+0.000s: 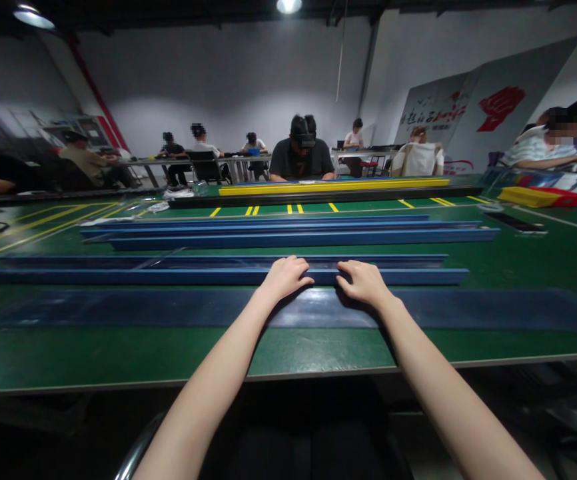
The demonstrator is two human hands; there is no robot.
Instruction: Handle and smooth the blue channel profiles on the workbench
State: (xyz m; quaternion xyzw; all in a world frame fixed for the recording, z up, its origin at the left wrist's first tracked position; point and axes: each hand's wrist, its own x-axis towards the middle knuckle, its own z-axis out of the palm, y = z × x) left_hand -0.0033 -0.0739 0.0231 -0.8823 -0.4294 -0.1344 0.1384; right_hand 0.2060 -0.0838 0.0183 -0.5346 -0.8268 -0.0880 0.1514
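Note:
Both arms reach straight ahead over the green table (pixel 68 360). My left hand (pixel 284 277) has its fingers curled over the near edge of a long blue strip (pixel 118 275). My right hand (pixel 364 281) grips the same strip a short way to the right, fingers bent over it. Under both wrists lies a wide flat dark-blue sheet (pixel 493 309) that runs across the table. A second blue strip (pixel 68 261) lies just behind the gripped one.
Further back lies a stack of three long blue strips (pixel 293 230). A yellow strip (pixel 333 186) lies at the far edge, in front of a seated person in black (pixel 302 157). Other people sit at tables behind and at both sides. Yellow and red pieces (pixel 538 196) lie far right.

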